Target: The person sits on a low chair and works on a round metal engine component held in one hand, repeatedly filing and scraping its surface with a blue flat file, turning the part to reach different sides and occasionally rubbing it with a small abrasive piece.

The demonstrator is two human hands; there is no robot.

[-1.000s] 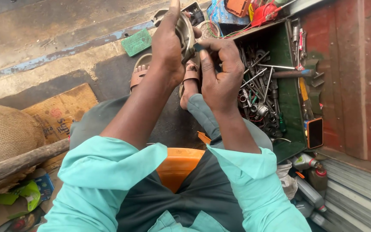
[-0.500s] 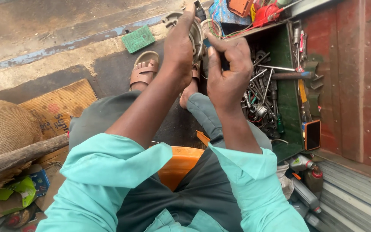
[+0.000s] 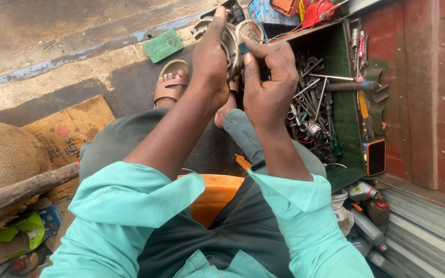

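Observation:
My left hand (image 3: 211, 61) grips a round grey metal part (image 3: 228, 41) and holds it up in front of me. Coloured wires (image 3: 260, 32) run off the part toward the top of the view. My right hand (image 3: 269, 77) is closed beside it, fingers pinching something small and blue at the part's edge; what it is I cannot tell. Both hands touch the part above my knees. My sandalled foot (image 3: 171, 82) rests on the ground below them.
A green tool tray (image 3: 347, 170) at the right holds several spanners, sockets and a hammer. A phone (image 3: 375, 157) leans at its right edge. An orange stool (image 3: 216, 194) is under me. A green square piece (image 3: 163, 45) lies on the concrete; a sack (image 3: 6, 154) and log (image 3: 21, 189) are at left.
Both hands with the metal part have shifted up and to the right in view. My left foot in its sandal has come into clear sight.

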